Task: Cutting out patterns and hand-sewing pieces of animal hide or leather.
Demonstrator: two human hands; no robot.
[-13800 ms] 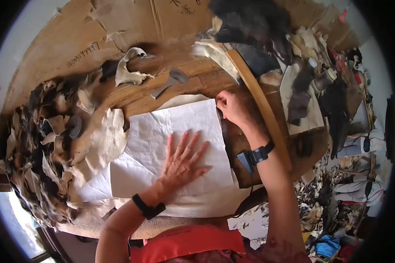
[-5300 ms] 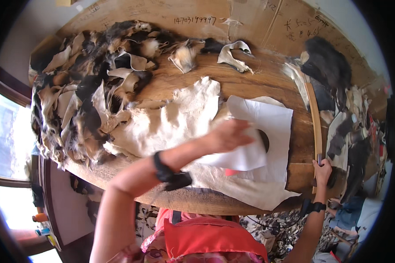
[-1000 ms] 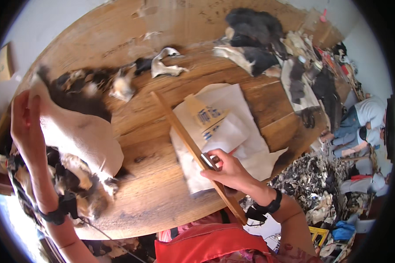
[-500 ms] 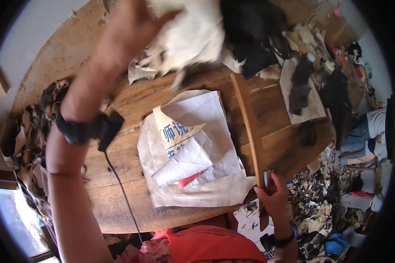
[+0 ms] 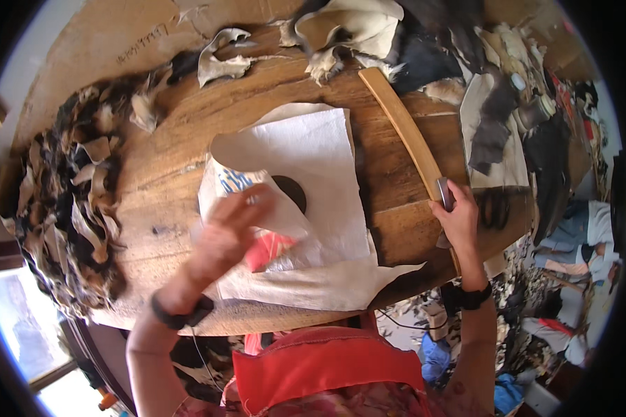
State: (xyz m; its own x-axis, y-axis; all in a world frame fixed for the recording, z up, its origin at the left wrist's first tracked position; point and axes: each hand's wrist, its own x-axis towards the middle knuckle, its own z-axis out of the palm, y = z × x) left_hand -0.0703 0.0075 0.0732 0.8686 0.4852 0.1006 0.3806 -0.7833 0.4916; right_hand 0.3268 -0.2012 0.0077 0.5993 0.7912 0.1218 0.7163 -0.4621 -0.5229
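Over the left part of a folded white woven sheet [image 5: 327,149], my left hand [image 5: 229,229] is smeared by motion. Whether its fingers grip the sheet I cannot tell. The sheet has a red patch and blue print, and its left part curls up beside a dark round disc [image 5: 290,193]. Pale hide [image 5: 327,297] lies beneath it. On the right, my right hand [image 5: 460,217] is closed on a small grey metal tool [image 5: 445,194], held against a long curved wooden strip [image 5: 407,135]. The strip slants across the table, its near end passing behind that hand.
Black and brown fur scraps [image 5: 73,201] are heaped along the wooden table's [image 5: 167,167] left side. Pale and black hides [image 5: 355,31] lie at the far edge. A pale piece [image 5: 504,170] and a small jar [image 5: 535,111] are at right. Scraps cover the floor at lower right.
My left hand has come down from the far hides to the sheet. The sheet's folds have shifted, and the dark disc now shows. A large pale hide has settled at the back.
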